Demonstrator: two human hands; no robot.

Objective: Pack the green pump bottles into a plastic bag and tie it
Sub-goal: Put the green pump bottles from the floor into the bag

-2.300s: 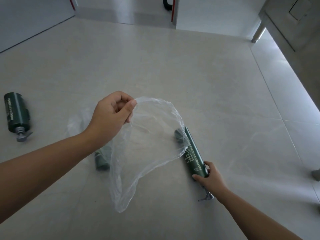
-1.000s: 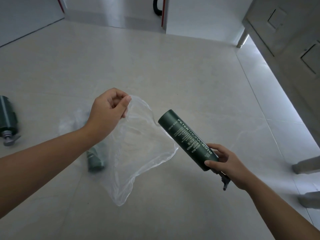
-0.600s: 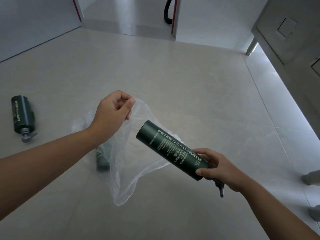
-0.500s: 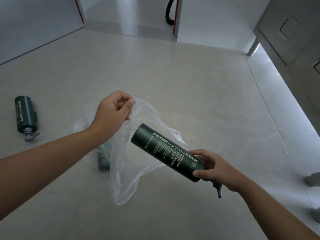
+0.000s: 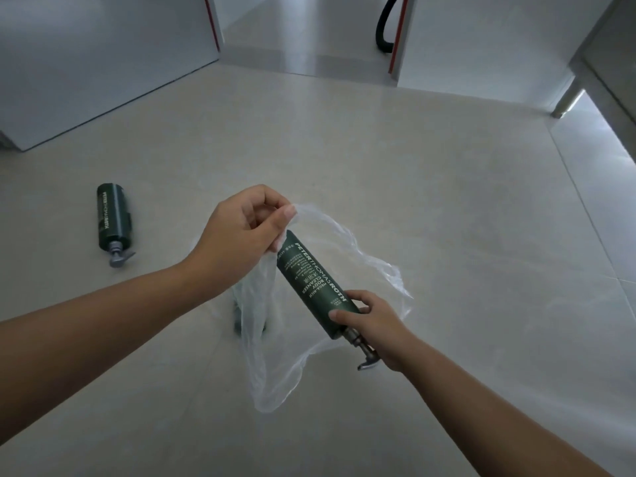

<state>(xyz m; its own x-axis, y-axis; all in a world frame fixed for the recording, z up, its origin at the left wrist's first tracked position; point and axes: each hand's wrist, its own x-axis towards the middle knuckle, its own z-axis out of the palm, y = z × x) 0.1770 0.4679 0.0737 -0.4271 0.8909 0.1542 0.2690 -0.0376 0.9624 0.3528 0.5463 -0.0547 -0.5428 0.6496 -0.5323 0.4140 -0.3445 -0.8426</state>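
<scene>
The right hand (image 5: 373, 323) was clenched round the pump end of a green bottle (image 5: 315, 285), fingers wrapped just above the grey pump (image 5: 364, 354). The left hand (image 5: 241, 239) pinched the rim of a clear bag (image 5: 272, 366) between thumb and fingers, holding its mouth up and open.

The held bottle sat in the middle of the view, clear of the floor (image 5: 447, 201). Its long axis ran from about 5 o'clock, where the pump was, to about 11 o'clock, where the flat base pointed. The base was right beside the left hand's fingers, at the bag's mouth; whether it had crossed the rim I could not tell through the clear film.

A second bottle (image 5: 113, 220) lay on the floor at about 9 o'clock, well apart from the bag, pump toward the person. A dark green shape (image 5: 237, 316) showed through the film at the bag's lower left, probably a third bottle; inside or behind, I could not tell.

To do this step well, I judged the left hand should keep the mouth wide and taut while the right slid the bottle in base first along its own axis. The film looked thin and limp, so the pump spout might snag it.
</scene>
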